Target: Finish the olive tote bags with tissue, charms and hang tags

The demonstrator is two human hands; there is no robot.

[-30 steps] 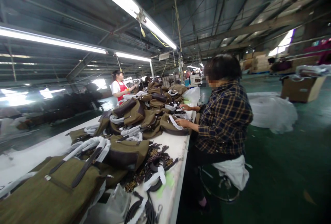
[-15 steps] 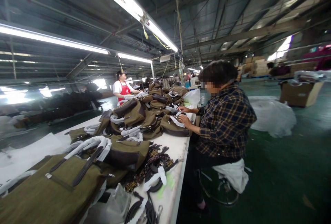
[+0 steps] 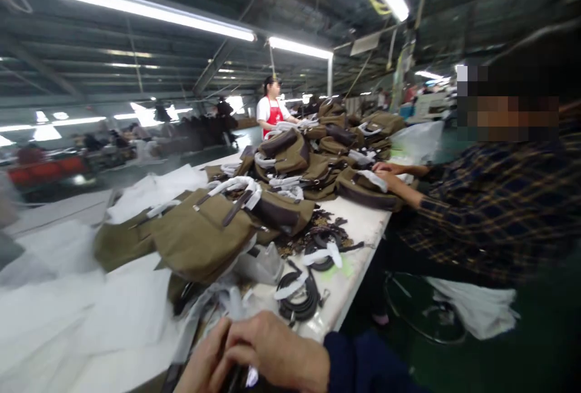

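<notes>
Many olive bags on white table, tube lights overhead; hands together, grip: cannot tell.

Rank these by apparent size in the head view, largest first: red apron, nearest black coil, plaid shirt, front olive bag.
1. Plaid shirt, cut off by the frame
2. Front olive bag
3. Nearest black coil
4. Red apron, farthest back

Apparent size only; real sizes may differ.

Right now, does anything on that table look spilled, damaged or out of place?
Nothing looks clearly damaged, though the picture is blurred. Oddest is the heap of dark pieces with brass-coloured bits: it lies tangled near a neatly coiled black strap.
</notes>
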